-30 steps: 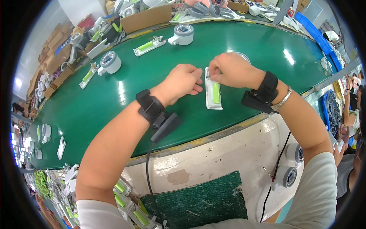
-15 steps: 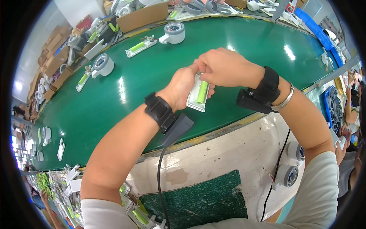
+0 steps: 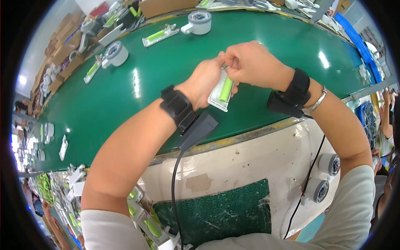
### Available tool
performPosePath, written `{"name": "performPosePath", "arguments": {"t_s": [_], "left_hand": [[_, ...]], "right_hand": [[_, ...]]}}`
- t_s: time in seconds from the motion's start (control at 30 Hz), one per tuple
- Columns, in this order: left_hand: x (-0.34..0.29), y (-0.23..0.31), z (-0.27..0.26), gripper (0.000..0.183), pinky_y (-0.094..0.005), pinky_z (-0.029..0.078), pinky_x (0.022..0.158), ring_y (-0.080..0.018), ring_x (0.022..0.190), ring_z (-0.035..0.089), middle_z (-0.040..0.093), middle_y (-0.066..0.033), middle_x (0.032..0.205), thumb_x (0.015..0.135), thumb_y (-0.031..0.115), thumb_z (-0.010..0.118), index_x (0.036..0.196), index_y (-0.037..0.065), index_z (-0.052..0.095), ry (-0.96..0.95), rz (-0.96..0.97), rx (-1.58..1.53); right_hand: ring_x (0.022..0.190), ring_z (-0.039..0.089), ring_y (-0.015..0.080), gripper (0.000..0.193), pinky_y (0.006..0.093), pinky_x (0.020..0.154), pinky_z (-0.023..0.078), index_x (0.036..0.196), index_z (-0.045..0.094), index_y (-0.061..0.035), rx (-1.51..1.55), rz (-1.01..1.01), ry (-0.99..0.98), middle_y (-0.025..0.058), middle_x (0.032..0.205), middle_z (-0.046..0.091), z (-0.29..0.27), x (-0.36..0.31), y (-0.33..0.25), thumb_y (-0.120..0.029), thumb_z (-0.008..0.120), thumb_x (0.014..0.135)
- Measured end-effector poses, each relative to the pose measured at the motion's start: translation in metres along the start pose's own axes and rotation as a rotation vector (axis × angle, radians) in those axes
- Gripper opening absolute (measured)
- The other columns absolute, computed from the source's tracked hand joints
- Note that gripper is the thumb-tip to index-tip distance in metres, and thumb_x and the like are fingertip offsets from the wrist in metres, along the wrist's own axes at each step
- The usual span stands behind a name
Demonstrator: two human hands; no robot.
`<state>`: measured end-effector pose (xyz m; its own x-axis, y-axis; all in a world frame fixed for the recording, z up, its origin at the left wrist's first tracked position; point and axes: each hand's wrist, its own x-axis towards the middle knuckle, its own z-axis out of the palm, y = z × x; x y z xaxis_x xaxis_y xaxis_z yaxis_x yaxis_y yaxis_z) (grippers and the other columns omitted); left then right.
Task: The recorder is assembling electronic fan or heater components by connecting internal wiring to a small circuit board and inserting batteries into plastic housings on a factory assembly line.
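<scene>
Above the green conveyor belt (image 3: 175, 91), my left hand (image 3: 207, 79) grips a white plastic handle shell (image 3: 216, 96) from beneath and the side. A light green battery cell (image 3: 226, 89) lies lengthwise in the shell. My right hand (image 3: 254, 62) is closed in a pinch at the shell's upper end, with fingertips close to my left thumb. Whatever those fingertips hold is hidden by the fingers. Both wrists wear black straps with dark boxes; a black cable runs down from the left one.
On the belt's far side sit a round white-grey fan head (image 3: 198, 23), another fan head (image 3: 115, 54) and a handle shell with green cell (image 3: 160, 35). Two more fan heads (image 3: 320, 190) rest on the near white table at right. A green mat (image 3: 216, 212) lies nearest me.
The view has tilted slightly, so the belt's contents appear higher. Both hands keep their hold at the shell, which has barely turned.
</scene>
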<state>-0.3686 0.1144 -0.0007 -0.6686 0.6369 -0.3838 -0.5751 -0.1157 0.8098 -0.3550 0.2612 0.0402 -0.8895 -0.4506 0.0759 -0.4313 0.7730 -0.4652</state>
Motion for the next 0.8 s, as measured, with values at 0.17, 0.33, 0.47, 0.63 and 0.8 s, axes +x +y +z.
{"name": "performPosePath", "arguments": {"t_s": [0.17, 0.33, 0.47, 0.63, 0.8], "left_hand": [[-0.001, -0.004, -0.003, 0.034, -0.0289, 0.049, 0.048, -0.0185, 0.057, 0.058, 0.058, -0.0107, 0.072, 0.093, 0.032, 0.034, 0.092, 0.002, 0.049, 0.003, 0.096, -0.021], [0.0, 0.0, 0.001, 0.039, -0.0332, 0.052, 0.055, -0.0207, 0.06, 0.058, 0.056, -0.0104, 0.074, 0.094, 0.039, 0.029, 0.097, 0.005, 0.048, 0.063, 0.052, -0.062], [-0.013, -0.007, -0.009, 0.037, -0.032, 0.052, 0.058, -0.0189, 0.06, 0.057, 0.054, -0.0086, 0.074, 0.094, 0.036, 0.03, 0.095, 0.004, 0.05, 0.125, 0.069, -0.057], [-0.018, -0.002, -0.005, 0.036, -0.0312, 0.051, 0.056, -0.0184, 0.06, 0.057, 0.054, -0.008, 0.073, 0.094, 0.033, 0.03, 0.094, 0.003, 0.05, 0.079, 0.064, 0.028], [-0.023, -0.001, -0.005, 0.036, -0.0307, 0.05, 0.055, -0.0178, 0.06, 0.056, 0.055, -0.0081, 0.074, 0.094, 0.031, 0.029, 0.094, 0.001, 0.05, 0.094, 0.087, 0.039]], "right_hand": [[0.055, 0.06, 0.0179, 0.012, 0.0284, 0.051, 0.047, 0.072, 0.056, -0.0009, 0.203, -0.026, 0.014, 0.0091, 0.06, 0.058, 0.005, 0.006, 0.009, -0.01, 0.059, 0.065], [0.052, 0.059, 0.0167, 0.013, 0.028, 0.05, 0.047, 0.065, 0.053, 0.0009, 0.002, -0.16, 0.075, 0.0101, 0.057, 0.058, -0.005, 0.012, 0.001, -0.01, 0.059, 0.069], [0.051, 0.059, 0.0212, 0.018, 0.0292, 0.049, 0.045, 0.061, 0.05, 0.0005, -0.104, -0.066, 0.02, 0.0123, 0.056, 0.056, 0.009, 0.016, -0.021, -0.011, 0.06, 0.07], [0.051, 0.058, 0.0212, 0.017, 0.0282, 0.048, 0.044, 0.061, 0.05, -0.0007, -0.042, -0.143, 0.04, 0.011, 0.056, 0.056, 0.004, 0.007, -0.018, -0.01, 0.061, 0.07], [0.052, 0.058, 0.0193, 0.015, 0.028, 0.048, 0.044, 0.065, 0.052, -0.0008, 0.059, -0.112, 0.034, 0.0096, 0.058, 0.057, 0.006, 0.011, -0.014, -0.011, 0.062, 0.07]]}}
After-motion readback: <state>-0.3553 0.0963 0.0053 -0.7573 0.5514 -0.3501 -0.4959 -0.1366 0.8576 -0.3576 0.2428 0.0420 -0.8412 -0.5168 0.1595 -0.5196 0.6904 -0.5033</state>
